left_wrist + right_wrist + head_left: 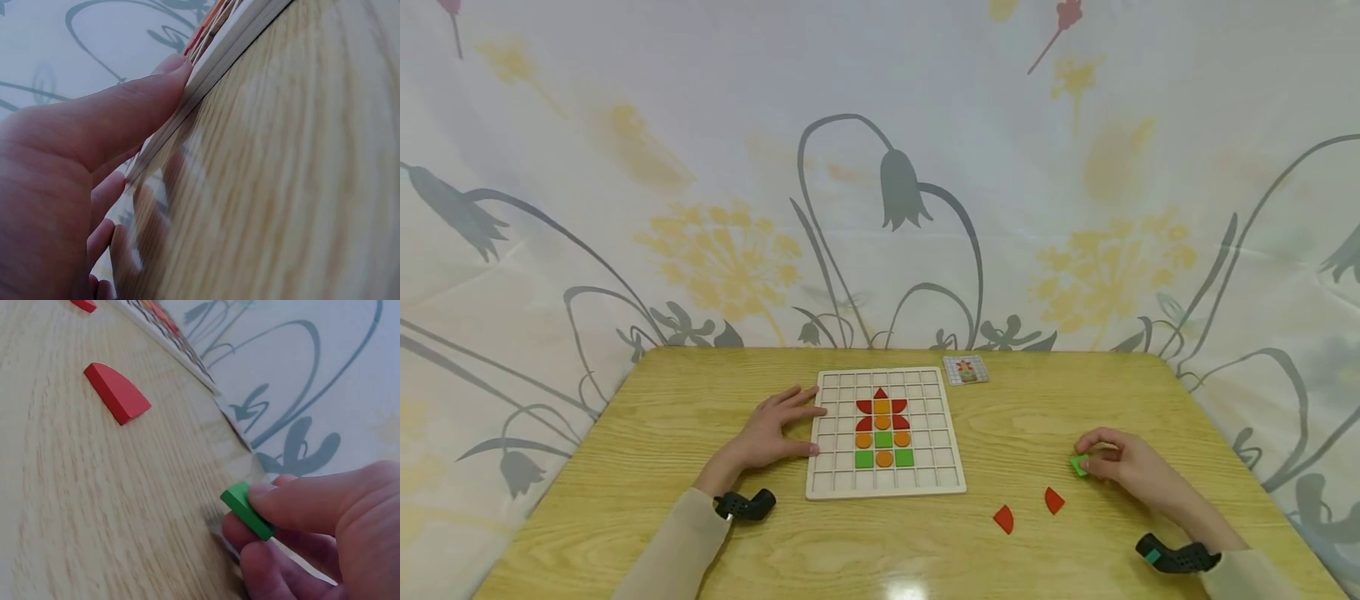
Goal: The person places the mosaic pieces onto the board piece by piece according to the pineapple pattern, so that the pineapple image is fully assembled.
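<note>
A white grid board [936,479] lies on the table, with red, orange and green tiles set in its middle cells. My left hand [771,432] rests at the board's left edge, fingers spread and fairly straight. In the left wrist view its thumb [134,103] touches the board's side. Off to the right, my right hand [1123,467] pinches a green tile [247,511] between thumb and fingers. Part of that tile is hidden by the thumb, so its full shape cannot be told. Two red quarter-circle tiles [1054,501] lie on the table between the board and this hand.
A small picture card [966,370] with a grid pattern lies beyond the board's upper right corner. The wooden table [700,558] meets a flower-printed cloth [737,100] at its far edge. A black band with a device [1176,557] sits on each wrist.
</note>
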Demonstrator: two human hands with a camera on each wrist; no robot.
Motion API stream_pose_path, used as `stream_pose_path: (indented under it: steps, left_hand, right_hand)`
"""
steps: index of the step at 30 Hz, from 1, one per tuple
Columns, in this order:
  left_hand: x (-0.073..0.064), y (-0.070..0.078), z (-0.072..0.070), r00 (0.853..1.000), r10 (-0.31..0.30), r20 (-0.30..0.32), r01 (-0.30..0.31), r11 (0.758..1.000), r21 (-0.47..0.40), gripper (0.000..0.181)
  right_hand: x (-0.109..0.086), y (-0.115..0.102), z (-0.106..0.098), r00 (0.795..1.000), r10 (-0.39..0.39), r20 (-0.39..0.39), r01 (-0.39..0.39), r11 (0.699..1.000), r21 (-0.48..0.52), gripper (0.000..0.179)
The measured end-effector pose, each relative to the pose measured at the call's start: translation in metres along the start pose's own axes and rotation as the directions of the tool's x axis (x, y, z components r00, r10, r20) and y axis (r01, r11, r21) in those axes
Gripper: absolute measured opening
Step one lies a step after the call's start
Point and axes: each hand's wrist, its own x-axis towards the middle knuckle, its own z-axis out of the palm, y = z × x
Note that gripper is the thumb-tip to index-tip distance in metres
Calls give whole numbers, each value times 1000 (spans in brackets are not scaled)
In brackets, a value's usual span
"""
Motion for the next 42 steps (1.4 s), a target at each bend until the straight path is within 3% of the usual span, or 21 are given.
stream_pose_path:
  steps: [4,14,23,33,42]
  left_hand:
    - [1,0,1,1000,0,3,0,1000,-1,57]
    - [1,1,0,1000,-1,0,1,1000,3,58]
    - [1,1,1,1000,-1,-1,1,1000,-2,58]
    - [1,1,1,1000,12,-11,-12,1000,2,57]
    - [1,2,0,1000,6,-7,-6,1000,1,57]
  right_hand:
    - [1,1,4,997,0,-72,-3,999,-41,18]
    - [7,-3,12,989,-12,-145,6,999,-41,29]
    - [23,-13,33,970,-118,-213,120,993,-5,19]
    - [49,-34,71,962,-178,-205,185,983,11,20]
    - [74,-54,112,940,-315,-133,297,945,-137,14]
